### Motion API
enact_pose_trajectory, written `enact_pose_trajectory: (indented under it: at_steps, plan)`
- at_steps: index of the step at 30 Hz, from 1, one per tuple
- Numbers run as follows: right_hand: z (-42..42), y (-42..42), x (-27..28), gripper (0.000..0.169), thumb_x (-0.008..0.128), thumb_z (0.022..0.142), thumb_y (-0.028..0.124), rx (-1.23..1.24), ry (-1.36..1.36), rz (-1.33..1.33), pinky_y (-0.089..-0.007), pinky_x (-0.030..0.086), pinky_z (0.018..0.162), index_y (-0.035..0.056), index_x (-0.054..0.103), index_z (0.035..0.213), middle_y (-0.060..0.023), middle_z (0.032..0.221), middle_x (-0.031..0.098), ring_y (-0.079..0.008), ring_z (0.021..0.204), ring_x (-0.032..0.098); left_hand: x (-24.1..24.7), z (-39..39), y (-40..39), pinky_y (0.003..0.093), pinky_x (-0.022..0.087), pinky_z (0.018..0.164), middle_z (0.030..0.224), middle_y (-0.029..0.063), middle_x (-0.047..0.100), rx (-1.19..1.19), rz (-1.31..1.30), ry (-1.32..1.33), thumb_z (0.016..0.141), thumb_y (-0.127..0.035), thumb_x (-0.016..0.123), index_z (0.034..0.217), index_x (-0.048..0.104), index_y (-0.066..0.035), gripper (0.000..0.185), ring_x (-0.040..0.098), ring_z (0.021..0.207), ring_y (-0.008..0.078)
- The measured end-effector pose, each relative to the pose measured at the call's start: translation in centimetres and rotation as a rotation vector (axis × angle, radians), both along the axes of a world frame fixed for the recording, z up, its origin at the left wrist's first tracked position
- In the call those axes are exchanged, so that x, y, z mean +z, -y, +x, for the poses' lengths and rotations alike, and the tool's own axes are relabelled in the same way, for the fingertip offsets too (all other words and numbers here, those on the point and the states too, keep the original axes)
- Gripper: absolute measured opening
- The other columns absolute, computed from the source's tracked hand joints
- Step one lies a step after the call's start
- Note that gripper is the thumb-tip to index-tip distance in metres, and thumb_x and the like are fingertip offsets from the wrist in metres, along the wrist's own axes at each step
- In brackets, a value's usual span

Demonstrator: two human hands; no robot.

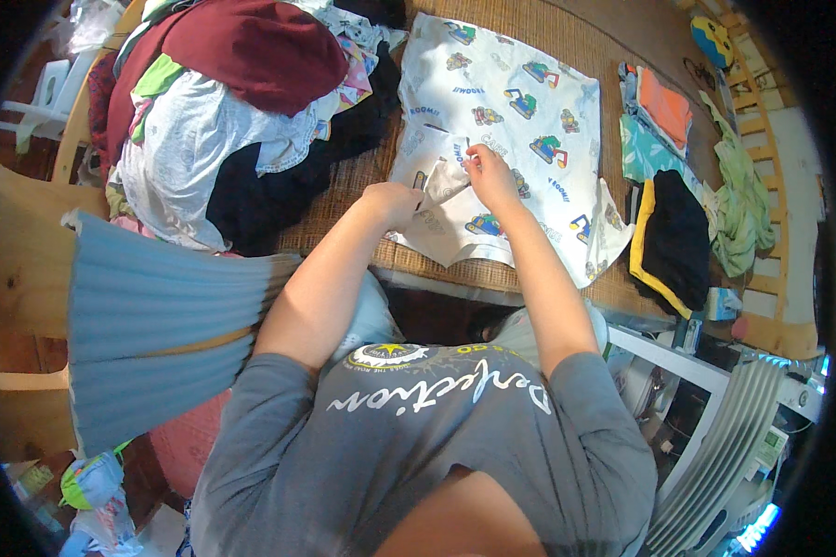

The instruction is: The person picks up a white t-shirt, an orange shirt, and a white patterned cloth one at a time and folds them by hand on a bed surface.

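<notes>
A white child's garment, printed with excavators and lettering, lies spread on the woven mat in front of me. Its near-left part, which looks like a sleeve, is lifted and creased between my hands. My left hand pinches the lower left corner of that part, with the fingertips partly hidden. Thumb and fingers of my right hand grip its upper right edge, over the garment's body. Another sleeve sticks out at the right, flat on the mat.
To the left rises a heap of loose clothes with a maroon cloth on top. Folded garments stand at the right: an orange one, a teal one and black-and-yellow ones. A green cloth hangs by the wooden rail.
</notes>
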State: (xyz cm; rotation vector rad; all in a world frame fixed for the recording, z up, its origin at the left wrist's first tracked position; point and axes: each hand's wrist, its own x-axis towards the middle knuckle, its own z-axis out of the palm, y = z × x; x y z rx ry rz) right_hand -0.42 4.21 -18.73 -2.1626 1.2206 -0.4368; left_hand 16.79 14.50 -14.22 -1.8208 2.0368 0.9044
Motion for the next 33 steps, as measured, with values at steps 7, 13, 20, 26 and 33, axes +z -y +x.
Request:
enact_pose_trajectory:
  at_steps: [7, 13, 20, 26, 33]
  plan:
    - [0.7, 0.6, 0.1, 0.026, 0.055, 0.086, 0.028, 0.118, 0.027, 0.393, -0.0294, 0.046, 0.065, 0.0039, 0.062, 0.092, -0.0096, 0.076, 0.062, -0.0179, 0.07, 0.058, 1.0, -0.5, 0.4, 0.0368, 0.049, 0.071, 0.098, 0.0053, 0.063, 0.165, 0.202, -0.092, 0.086, -0.033, 0.047, 0.123, 0.046, -0.027, 0.037, 0.061, 0.092, 0.0254]
    - [-1.5, 0.3, 3.1, 0.04, 0.049, 0.086, 0.037, 0.118, -0.252, 0.325, -0.0359, 0.045, 0.069, 0.002, 0.064, 0.073, -0.015, 0.068, 0.063, -0.0297, 0.068, 0.06, -0.1, 0.6, 0.0, 0.0362, 0.048, 0.075, 0.095, 0.0087, 0.065, -0.016, 0.09, -0.074, 0.08, -0.05, 0.053, 0.104, 0.064, -0.021, 0.04, 0.062, 0.087, 0.0289]
    - [-0.1, -3.4, 0.5, 0.055, 0.058, 0.081, 0.039, 0.212, -0.343, -0.035, -0.0562, 0.028, 0.095, 0.0077, 0.045, 0.124, -0.0208, 0.137, 0.03, -0.0359, 0.123, 0.032, 1.7, 0.6, 0.4, 0.0359, 0.05, 0.073, 0.094, 0.0087, 0.066, 0.18, 0.028, 0.155, 0.074, -0.037, 0.063, 0.095, 0.067, -0.011, 0.034, 0.063, 0.088, 0.025]
    - [2.2, -3.2, 0.3, 0.064, 0.05, 0.085, 0.042, 0.222, -0.411, -0.075, -0.0698, 0.008, 0.096, 0.0146, 0.027, 0.138, -0.012, 0.148, 0.008, -0.0317, 0.136, 0.006, 3.1, -0.4, 0.6, 0.0365, 0.049, 0.075, 0.095, 0.0092, 0.065, 0.055, 0.0, 0.054, 0.074, -0.033, 0.064, 0.096, 0.067, -0.012, 0.03, 0.063, 0.088, 0.0252]
    - [6.2, -3.8, -2.5, 0.061, 0.046, 0.085, 0.044, 0.282, -0.439, -0.316, -0.0696, 0.012, 0.095, 0.0165, 0.03, 0.137, -0.0068, 0.146, 0.018, -0.0291, 0.134, 0.016, 2.4, -0.2, 0.1, 0.037, 0.047, 0.079, 0.099, 0.0138, 0.063, 0.035, 0.192, -0.012, 0.075, -0.032, 0.06, 0.105, 0.061, -0.005, 0.04, 0.061, 0.086, 0.0272]
